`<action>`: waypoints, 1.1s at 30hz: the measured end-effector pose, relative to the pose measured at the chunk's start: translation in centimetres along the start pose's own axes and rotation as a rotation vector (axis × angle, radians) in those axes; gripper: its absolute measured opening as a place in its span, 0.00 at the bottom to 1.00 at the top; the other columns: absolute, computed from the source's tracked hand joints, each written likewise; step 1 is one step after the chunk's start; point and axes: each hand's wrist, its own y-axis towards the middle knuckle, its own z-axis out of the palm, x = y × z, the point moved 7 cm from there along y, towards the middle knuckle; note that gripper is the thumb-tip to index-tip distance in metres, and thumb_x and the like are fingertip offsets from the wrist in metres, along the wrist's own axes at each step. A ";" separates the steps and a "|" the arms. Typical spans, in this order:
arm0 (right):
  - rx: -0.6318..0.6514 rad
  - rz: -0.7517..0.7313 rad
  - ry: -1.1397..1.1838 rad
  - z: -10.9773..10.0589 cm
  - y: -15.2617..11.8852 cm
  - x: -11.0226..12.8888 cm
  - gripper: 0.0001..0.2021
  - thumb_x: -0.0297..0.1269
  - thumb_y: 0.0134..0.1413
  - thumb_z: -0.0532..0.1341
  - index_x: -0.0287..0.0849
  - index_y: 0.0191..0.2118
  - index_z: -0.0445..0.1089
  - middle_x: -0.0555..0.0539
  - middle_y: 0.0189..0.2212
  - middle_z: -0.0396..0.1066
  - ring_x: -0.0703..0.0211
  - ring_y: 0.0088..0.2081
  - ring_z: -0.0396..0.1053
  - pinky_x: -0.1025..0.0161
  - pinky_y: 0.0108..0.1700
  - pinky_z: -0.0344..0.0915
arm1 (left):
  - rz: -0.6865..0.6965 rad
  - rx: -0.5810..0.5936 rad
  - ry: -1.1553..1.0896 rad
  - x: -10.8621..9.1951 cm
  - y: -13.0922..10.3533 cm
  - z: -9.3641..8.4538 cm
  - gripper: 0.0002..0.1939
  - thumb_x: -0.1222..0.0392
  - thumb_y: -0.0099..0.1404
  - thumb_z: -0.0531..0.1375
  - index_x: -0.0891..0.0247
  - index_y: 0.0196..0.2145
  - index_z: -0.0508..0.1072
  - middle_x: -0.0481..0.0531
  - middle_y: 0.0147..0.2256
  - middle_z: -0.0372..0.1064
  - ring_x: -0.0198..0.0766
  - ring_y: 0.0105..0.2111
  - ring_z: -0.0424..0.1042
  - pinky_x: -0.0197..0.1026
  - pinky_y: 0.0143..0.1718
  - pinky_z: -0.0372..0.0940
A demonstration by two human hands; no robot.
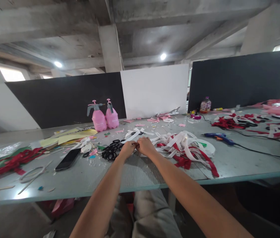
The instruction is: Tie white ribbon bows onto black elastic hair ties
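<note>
The left hand [128,149] and right hand [145,146] meet, fingers curled in; whether they grip anything I can't tell from here. The ribbon pile [184,145] lies just to their right, probably light, limp, slippery, best pinched by a loose end

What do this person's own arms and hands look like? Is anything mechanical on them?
Nothing mechanical shows: the left arm and right arm are bare, with no sleeve, cable or marking in view. The left hand and right hand wear no gloves, and no watch or bracelet shows.
</note>
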 end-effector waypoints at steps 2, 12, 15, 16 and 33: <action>-0.007 -0.015 -0.007 -0.1 0.0 0.1 0.10 0.32 0.53 0.56 0.36 0.35 0.73 0.39 0.37 0.73 0.49 0.46 0.65 0.58 0.47 0.56 | -0.007 -0.003 -0.004 0.1 0.1 0.0 0.13 0.58 0.60 0.52 0.65 0.31 0.75 0.53 0.28 0.72 0.37 0.30 0.68 0.37 0.34 0.59; 0.047 -0.050 -0.012 0.5 0.1 0.1 0.12 0.31 0.56 0.53 0.36 0.38 0.73 0.39 0.38 0.73 0.51 0.45 0.67 0.58 0.48 0.55 | -0.056 -0.021 0.066 0.8 -0.2 -0.5 0.13 0.57 0.61 0.52 0.65 0.28 0.74 0.53 0.26 0.70 0.36 0.27 0.66 0.36 0.29 0.56; 0.056 -0.003 0.026 0.6 0.1 -0.4 0.12 0.35 0.54 0.55 0.37 0.39 0.74 0.39 0.38 0.74 0.52 0.44 0.68 0.60 0.47 0.57 | -0.060 -0.037 0.088 0.8 -0.3 -0.7 0.12 0.58 0.61 0.52 0.65 0.29 0.74 0.53 0.27 0.71 0.35 0.27 0.66 0.36 0.29 0.55; 0.072 0.006 0.039 0.7 0.1 -0.5 0.12 0.35 0.54 0.55 0.37 0.38 0.74 0.40 0.38 0.74 0.52 0.44 0.69 0.61 0.47 0.57 | -0.062 -0.040 0.088 0.8 -0.3 -0.8 0.12 0.58 0.62 0.53 0.65 0.30 0.74 0.53 0.27 0.71 0.35 0.27 0.66 0.36 0.30 0.56; 0.152 0.058 -0.008 2.1 0.7 -0.5 0.14 0.30 0.55 0.53 0.33 0.38 0.75 0.34 0.36 0.75 0.48 0.39 0.73 0.62 0.39 0.62 | -0.054 -0.018 0.048 0.5 -0.2 -0.1 0.12 0.60 0.62 0.52 0.66 0.31 0.75 0.56 0.28 0.72 0.38 0.29 0.68 0.37 0.30 0.56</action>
